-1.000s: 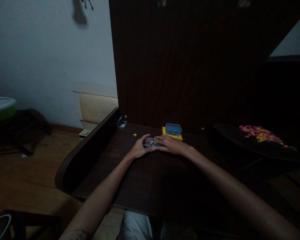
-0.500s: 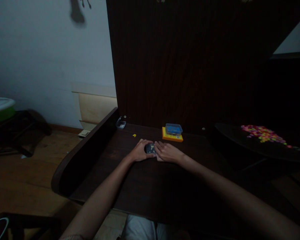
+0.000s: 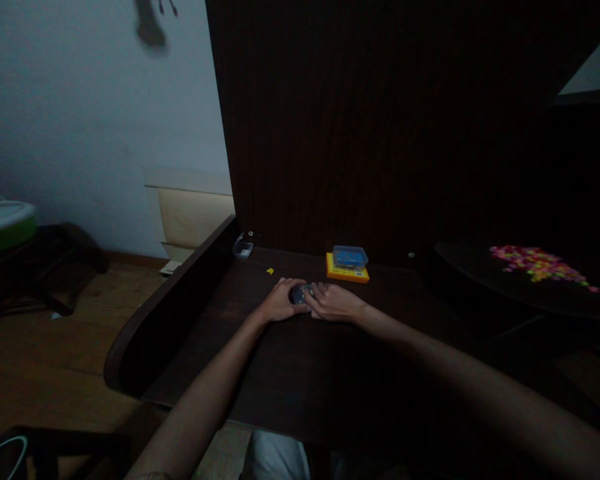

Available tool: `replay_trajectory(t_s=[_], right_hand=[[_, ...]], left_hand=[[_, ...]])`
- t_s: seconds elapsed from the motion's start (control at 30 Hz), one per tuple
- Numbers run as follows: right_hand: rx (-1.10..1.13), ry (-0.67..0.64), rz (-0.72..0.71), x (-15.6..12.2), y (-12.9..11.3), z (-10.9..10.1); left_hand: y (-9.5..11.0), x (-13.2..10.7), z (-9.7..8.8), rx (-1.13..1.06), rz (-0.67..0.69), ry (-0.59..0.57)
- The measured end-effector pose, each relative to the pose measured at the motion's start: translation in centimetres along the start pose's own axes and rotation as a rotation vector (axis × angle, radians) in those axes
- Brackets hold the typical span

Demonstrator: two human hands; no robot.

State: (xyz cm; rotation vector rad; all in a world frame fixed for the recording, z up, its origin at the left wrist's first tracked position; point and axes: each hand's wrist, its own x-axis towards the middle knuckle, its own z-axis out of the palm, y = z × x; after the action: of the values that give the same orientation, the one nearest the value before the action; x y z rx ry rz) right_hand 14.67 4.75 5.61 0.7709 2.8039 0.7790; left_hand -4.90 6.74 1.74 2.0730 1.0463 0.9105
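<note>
On the dark wooden desk, my left hand (image 3: 280, 300) curves thumb and fingers around the left side of a small dark flat object (image 3: 299, 294) with pale yellowish specks on its face. My right hand (image 3: 333, 302) lies over its right side, fingers bent and drawn together at the surface. Whatever its fingertips hold is hidden or too small to name. A small yellow piece (image 3: 270, 271) lies beyond my left hand. Behind my right hand, a clear plastic box with blue contents (image 3: 350, 257) rests on a yellow-orange box (image 3: 347, 274).
A small clear open case (image 3: 243, 250) sits at the desk's back left corner. The raised side panel (image 3: 170, 313) bounds the left edge, and a tall dark board (image 3: 355, 133) the back. Bright pink and yellow bits (image 3: 540, 263) cover part of a dark surface at right.
My right hand's fingers have bent and drawn together over the dark object, where they lay straighter before. My left hand keeps its hold. The view has shifted slightly.
</note>
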Motion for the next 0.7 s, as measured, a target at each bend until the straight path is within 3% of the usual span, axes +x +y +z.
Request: replay_trajectory(t_s=[0.07,0.17,0.3,0.4,0.57,0.7], right_hand=[[0.073,0.024,0.036,-0.1,0.6,-0.1],[0.248,0.115,0.203,-0.4,1.8,0.0],[0.496,0.391,0.471,0.2,3.4,-0.2],[0.642,0.587,0.586,1.8,4.3,-0.6],[0.926,0.808,0.702,5.7,5.6,-0.5],[1.094,0.863,0.839,9.2,5.1,1.2]], left_hand=[[0.0,0.0,0.1,-0.051,-0.013,0.002],[0.2,0.1,0.3,-0.216,-0.035,0.012],[0.8,0.2,0.3,-0.563,-0.029,0.043],[1.3,0.0,-0.4,-0.683,-0.038,0.092],[0.8,-0.3,-2.4,-0.587,-0.048,0.119],[-0.9,-0.2,-4.3,-0.337,-0.011,0.385]])
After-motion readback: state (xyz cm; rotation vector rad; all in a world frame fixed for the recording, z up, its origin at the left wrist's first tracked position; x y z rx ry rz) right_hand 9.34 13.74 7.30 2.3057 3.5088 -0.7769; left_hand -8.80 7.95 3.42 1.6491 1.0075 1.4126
